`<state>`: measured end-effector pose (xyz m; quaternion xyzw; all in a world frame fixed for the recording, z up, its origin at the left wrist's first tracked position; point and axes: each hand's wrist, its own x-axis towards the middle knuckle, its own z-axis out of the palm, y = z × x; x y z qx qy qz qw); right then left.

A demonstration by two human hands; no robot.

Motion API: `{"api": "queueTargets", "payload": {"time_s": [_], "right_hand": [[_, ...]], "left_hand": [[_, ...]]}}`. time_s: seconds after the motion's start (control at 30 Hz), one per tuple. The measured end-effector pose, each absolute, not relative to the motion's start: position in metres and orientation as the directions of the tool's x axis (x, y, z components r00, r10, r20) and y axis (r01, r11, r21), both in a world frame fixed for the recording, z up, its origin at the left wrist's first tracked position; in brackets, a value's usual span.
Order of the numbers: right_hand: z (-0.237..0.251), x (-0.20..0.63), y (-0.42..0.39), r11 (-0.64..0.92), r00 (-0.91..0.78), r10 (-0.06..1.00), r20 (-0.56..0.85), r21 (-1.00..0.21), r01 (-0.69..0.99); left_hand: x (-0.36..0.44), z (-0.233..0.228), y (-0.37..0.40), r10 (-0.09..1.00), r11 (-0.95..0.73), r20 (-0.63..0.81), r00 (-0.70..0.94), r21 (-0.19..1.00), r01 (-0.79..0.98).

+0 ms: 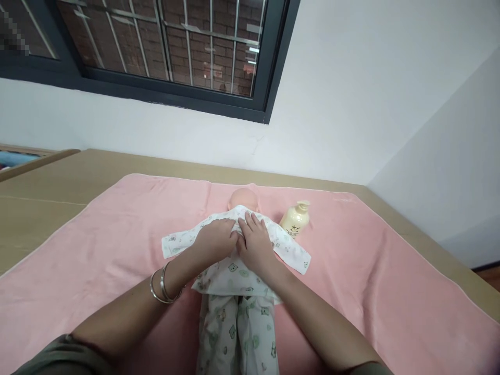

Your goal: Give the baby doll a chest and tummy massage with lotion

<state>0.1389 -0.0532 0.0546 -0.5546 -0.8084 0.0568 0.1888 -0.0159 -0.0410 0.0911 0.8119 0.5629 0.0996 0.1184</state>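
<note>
A baby doll lies on its back on a pink blanket, only its bald head plainly showing. Over its upper body is a white baby shirt with small green and brown prints, both sleeves spread to the sides. Matching baby pants extend toward me below the shirt. My left hand has its fingers curled on the cloth near the collar, pinching the shirt. Beside it, my right hand rests on the shirt front with fingers stretched out. The doll's lower face is hidden by the collar.
A cream pump bottle stands or leans on the blanket right of the doll's head. The blanket covers much of a wooden surface set against a white wall. Above is a dark-framed window with bars.
</note>
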Motion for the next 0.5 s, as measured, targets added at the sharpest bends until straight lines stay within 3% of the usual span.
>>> {"api": "queueTargets", "payload": {"time_s": [0.5], "right_hand": [[0.0537, 0.1389, -0.0551, 0.392, -0.311, 0.906, 0.286, -0.294, 0.872]], "left_hand": [[-0.0120, 0.0893, -0.0427, 0.947, -0.319, 0.064, 0.314, 0.278, 0.906]]}}
